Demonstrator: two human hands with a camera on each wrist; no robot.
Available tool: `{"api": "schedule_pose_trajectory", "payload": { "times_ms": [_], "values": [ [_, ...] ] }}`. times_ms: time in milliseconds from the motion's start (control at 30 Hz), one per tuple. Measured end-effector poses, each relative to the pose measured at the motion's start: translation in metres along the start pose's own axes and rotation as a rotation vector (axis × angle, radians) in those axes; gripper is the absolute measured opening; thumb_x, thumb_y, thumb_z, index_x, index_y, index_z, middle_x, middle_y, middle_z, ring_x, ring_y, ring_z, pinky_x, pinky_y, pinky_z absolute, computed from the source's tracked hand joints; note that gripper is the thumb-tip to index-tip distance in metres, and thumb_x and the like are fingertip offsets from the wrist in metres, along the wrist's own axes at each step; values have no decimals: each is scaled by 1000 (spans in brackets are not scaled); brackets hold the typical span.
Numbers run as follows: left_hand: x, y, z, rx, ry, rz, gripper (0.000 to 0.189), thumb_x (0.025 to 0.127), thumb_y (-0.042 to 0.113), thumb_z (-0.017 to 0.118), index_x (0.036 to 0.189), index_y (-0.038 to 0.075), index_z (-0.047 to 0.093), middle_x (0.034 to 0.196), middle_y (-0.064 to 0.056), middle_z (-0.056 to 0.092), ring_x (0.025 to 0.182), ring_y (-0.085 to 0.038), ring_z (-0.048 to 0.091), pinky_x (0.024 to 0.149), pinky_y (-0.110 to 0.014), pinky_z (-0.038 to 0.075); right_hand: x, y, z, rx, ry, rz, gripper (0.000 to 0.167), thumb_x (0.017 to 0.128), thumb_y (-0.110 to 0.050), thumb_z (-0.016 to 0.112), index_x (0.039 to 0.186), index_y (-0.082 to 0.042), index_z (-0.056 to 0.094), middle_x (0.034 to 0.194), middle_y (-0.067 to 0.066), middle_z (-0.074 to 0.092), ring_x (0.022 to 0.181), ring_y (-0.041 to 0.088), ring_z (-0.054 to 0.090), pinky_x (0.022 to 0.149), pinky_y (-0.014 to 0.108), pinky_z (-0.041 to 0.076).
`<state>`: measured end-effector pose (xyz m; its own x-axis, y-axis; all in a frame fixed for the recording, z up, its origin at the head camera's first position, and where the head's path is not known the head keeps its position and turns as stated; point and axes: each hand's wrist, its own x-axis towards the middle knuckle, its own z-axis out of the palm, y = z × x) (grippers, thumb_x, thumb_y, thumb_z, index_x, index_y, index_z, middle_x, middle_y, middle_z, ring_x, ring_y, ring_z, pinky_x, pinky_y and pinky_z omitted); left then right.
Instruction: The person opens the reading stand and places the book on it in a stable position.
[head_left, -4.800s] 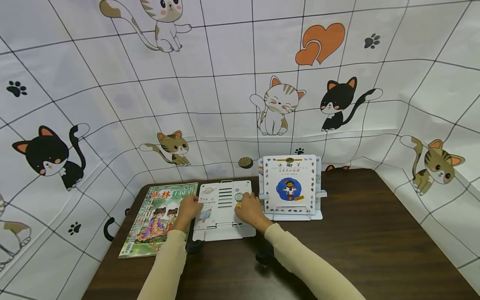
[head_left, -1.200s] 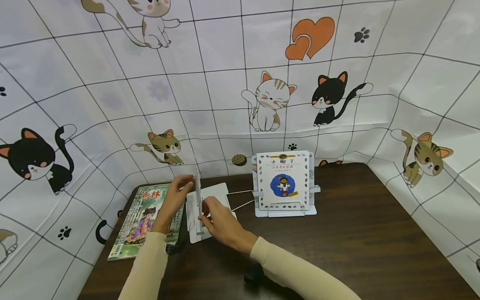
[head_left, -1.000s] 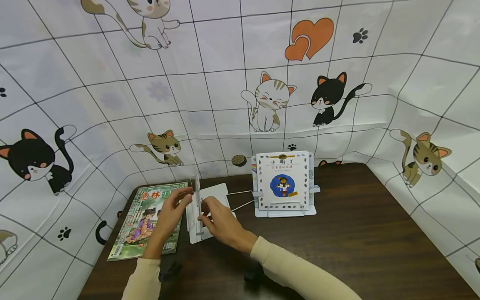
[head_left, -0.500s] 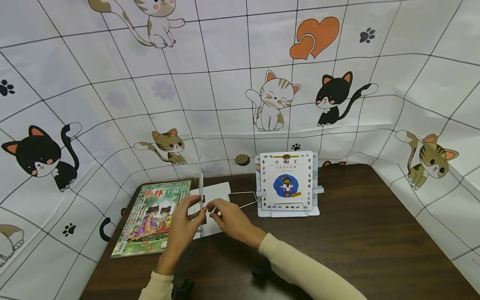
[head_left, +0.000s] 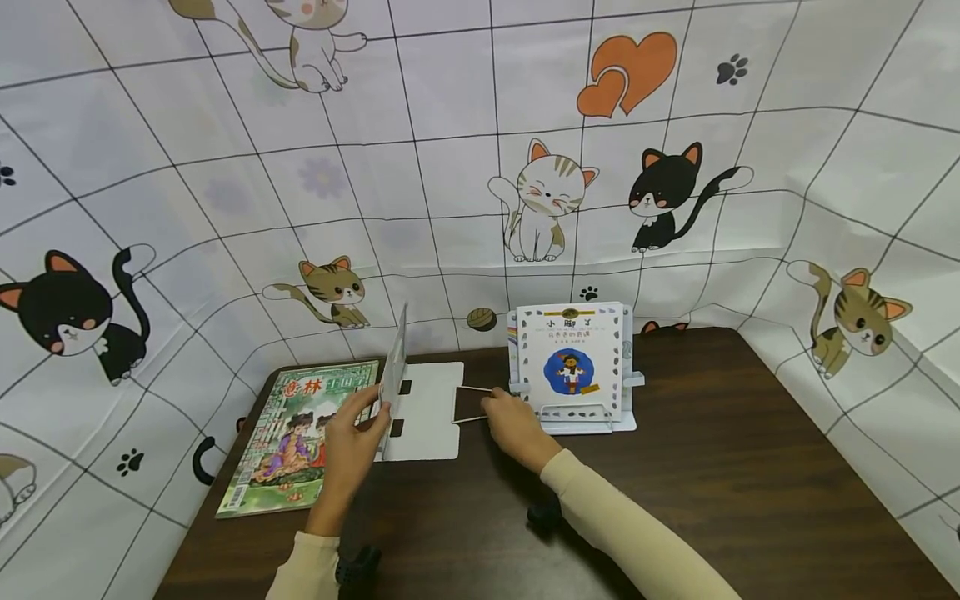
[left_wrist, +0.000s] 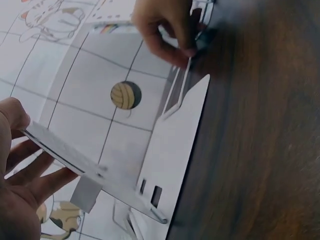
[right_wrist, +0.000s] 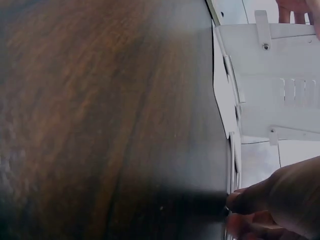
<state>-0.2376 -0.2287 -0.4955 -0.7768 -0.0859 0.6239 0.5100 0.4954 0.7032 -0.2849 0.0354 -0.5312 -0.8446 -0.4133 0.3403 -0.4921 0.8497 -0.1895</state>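
Observation:
A white folding book stand is unfolded on the table. Its back panel (head_left: pixel 395 358) stands nearly upright, and its base plate (head_left: pixel 435 408), with two dark slots, lies flat. My left hand (head_left: pixel 352 446) holds the panel by its edge, thumb on one side and fingers on the other, as the left wrist view shows. To the right, my right hand (head_left: pixel 519 429) pinches the end of the stand's wire support (head_left: pixel 472 419), which sticks out from the base plate. The right wrist view shows the panel's vented face (right_wrist: pixel 275 90) with small riveted tabs.
A magazine (head_left: pixel 300 442) lies left of the stand, partly behind my left hand. Close by my right hand, a second stand (head_left: pixel 630 421) carries a white picture book (head_left: pixel 570 367). The cat-patterned wall covering (head_left: pixel 420 250) rises behind the dark wooden table (head_left: pixel 712 467).
The stand lay folded with its printed face up; its panel has since been raised. My right hand has moved off the panel rightward to the wire support. My left hand still holds the panel.

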Motion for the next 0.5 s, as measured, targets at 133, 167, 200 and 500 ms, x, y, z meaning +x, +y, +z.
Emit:
{"api": "schedule_pose_trajectory", "payload": {
  "times_ms": [133,167,200,500],
  "values": [
    [5,-6,-2,-36,5,-20,27,97,-6,73,124,-7,75,126,-25,71,116,6,61,83,-6,54,-1,1,1,-62,13,-32,5,95,-3,74,99,-6,75,94,12,72,72,31,74,58,45,60],
    [6,-8,-3,-49,2,-27,26,97,-6,72,123,-8,75,126,-26,70,116,9,60,84,-6,54,-1,0,1,-79,22,-44,6,93,-4,76,98,-7,75,94,12,72,70,31,73,57,45,60],
    [8,-10,-3,-66,0,-37,26,98,-6,72,123,-9,74,126,-26,70,116,11,59,84,-6,54,-1,0,1,-95,25,-54,7,92,-6,77,98,-7,75,93,11,72,69,31,73,57,44,59],
    [11,-26,-11,-196,16,-139,21,101,-2,70,121,-8,74,125,-14,71,122,-12,70,88,-13,58,-5,-4,1,-147,115,-117,12,83,-12,83,88,-10,73,84,7,69,58,23,67,48,39,54]
  ]
}}
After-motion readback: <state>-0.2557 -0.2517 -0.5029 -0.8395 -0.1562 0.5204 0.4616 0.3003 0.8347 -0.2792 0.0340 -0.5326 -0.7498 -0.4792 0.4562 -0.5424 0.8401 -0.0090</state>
